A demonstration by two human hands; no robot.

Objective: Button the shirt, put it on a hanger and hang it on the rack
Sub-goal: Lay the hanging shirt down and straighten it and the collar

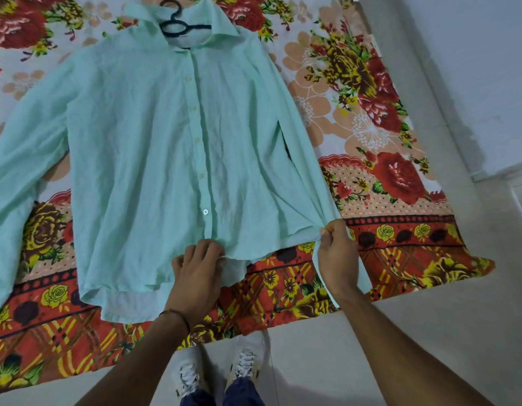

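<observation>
Shirt (pixel 154 142), mint green, lying flat on floral bedsheet (pixel 385 127) spread over floor (pixel 429 332), black hanger (pixel 173 23) in collar; left grip (pixel 195 268) clamped on hem near placket, right grip (pixel 337 253) pinching fabric at side edge.

Likely a room in a home: a floral bedsheet (pixel 385 177) in reds and yellows is spread flat over a plain pale surface (pixel 415 332), a mint shirt (pixel 154 136) on a dark hanger (pixel 199 26) lies on it, and white sneakers (pixel 188 373) stand at the near edge
</observation>
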